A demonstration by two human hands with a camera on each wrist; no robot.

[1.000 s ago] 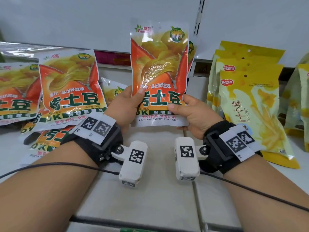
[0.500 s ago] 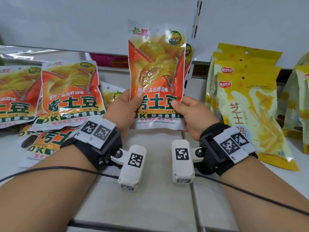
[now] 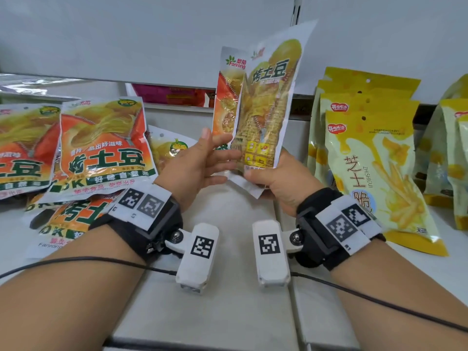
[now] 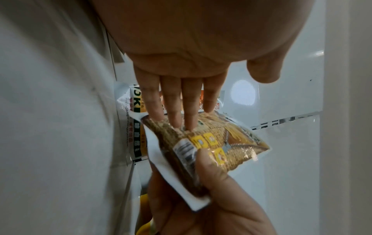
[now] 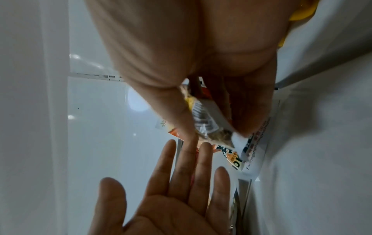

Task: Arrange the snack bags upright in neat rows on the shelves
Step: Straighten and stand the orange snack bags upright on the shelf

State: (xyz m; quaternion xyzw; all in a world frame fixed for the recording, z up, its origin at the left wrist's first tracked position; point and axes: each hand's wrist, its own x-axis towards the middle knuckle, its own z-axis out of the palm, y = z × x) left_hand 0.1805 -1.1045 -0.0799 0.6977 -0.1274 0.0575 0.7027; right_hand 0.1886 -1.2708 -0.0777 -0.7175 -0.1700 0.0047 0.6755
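My right hand (image 3: pixel 268 177) pinches the bottom edge of an orange potato-chip bag (image 3: pixel 266 110), held upright with its yellow printed back and barcode toward me. My left hand (image 3: pixel 217 155) is open, and its straight fingers (image 4: pixel 181 111) touch the bag's (image 4: pixel 221 143) lower left side. The right wrist view shows my thumb and fingers (image 5: pixel 187 120) clamped on the bag's seam (image 5: pixel 207 117), with the open left palm (image 5: pixel 177 198) below. Right behind the held bag a second orange bag (image 3: pixel 225 97) stands upright.
Several orange chip bags (image 3: pixel 101 148) lie and lean in a loose pile at the left of the white shelf (image 3: pixel 228 287). A row of yellow cheese-fries bags (image 3: pixel 374 160) stands upright at the right, with more (image 3: pixel 453 153) beyond. A white back panel (image 3: pixel 152 34) closes the shelf behind.
The held bag has turned from front-facing to back-facing. My left hand has let go of it and opened; my right hand keeps its hold at the bottom.
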